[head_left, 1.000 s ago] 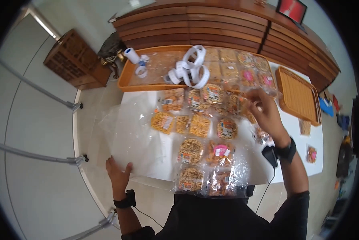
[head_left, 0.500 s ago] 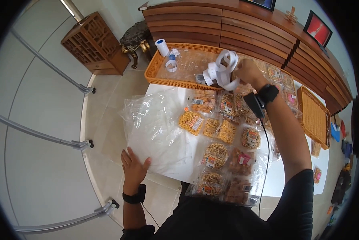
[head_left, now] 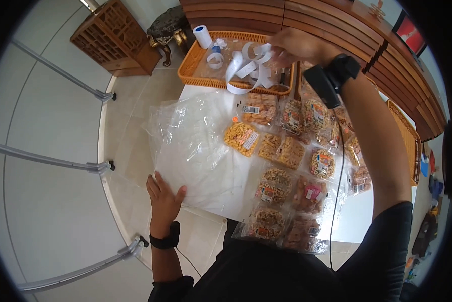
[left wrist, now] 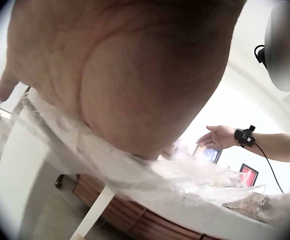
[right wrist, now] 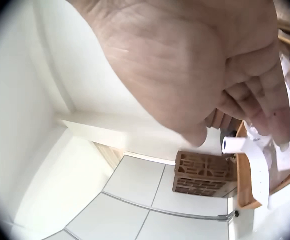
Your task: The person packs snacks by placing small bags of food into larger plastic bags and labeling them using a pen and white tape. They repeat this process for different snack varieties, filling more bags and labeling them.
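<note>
My left hand (head_left: 164,201) rests with straight fingers on the near left edge of a large clear plastic bag (head_left: 195,151) lying flat. In the left wrist view its palm (left wrist: 135,75) presses down over the bag's folds. My right hand (head_left: 299,46) is above the back wicker tray (head_left: 185,70), beside curled white paper label strips (head_left: 248,68). In the right wrist view its fingers are extended, the thumb stands apart, and the fingertips are right at a white strip (right wrist: 260,175). Nothing shows between thumb and fingers.
Packets of snacks cover the table's middle, including a yellow snack packet (head_left: 241,138) and a nut packet (head_left: 273,184). A white roll (head_left: 202,38) stands in the tray's left corner. Another wicker tray (head_left: 412,151) is at the right. A cable (head_left: 336,201) hangs from my right wrist.
My right hand has gone from the packets at the right to the label strips and then toward the back of the tray. The strips have shifted and spread out. My left hand stays at the bag.
</note>
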The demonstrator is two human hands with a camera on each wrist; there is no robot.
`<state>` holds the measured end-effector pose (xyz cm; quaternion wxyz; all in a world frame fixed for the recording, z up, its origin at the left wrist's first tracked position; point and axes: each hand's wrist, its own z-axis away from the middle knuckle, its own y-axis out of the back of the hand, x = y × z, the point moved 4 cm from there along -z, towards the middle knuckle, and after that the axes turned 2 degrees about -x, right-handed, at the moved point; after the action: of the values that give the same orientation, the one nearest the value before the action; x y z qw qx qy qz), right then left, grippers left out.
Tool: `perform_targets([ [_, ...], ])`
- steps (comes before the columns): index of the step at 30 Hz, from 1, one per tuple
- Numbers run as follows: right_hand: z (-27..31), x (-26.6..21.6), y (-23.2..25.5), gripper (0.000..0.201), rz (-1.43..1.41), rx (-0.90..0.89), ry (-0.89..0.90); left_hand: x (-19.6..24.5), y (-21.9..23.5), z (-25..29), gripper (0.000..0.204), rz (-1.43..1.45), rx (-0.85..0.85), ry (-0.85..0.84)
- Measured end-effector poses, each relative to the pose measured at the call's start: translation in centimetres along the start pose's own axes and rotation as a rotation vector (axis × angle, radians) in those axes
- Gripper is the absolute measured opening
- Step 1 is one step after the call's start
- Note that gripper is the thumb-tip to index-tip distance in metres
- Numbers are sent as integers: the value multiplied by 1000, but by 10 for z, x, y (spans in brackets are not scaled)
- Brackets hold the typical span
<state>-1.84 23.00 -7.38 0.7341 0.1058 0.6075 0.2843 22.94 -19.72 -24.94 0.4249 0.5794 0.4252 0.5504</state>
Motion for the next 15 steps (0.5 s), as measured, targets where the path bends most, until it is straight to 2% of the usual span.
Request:
perform_targets([
  [3,-11,51,23,20,336,-85,-57,2,2,-1,98,-1,-18,13],
  [6,-1,55,4,17,773,19,233,1,2,-1,98,2,-28,9],
  [7,-11,61,-2,18,842,74,332,2,2,-1,98,0,-30,12],
  [9,-19,68,-12,20,896,144,210,2,2,-1,99,-8,-29,13],
  [11,-40,85,-19,26,950,216,166,-1,-2,2,99,-22,-19,1],
  [13,-43,75,-26,27,988,270,15,-1,0,-2,100,-17,-11,3],
  [15,-49,71,-34,30,1006,242,-111,1,1,-1,100,11,-25,9],
])
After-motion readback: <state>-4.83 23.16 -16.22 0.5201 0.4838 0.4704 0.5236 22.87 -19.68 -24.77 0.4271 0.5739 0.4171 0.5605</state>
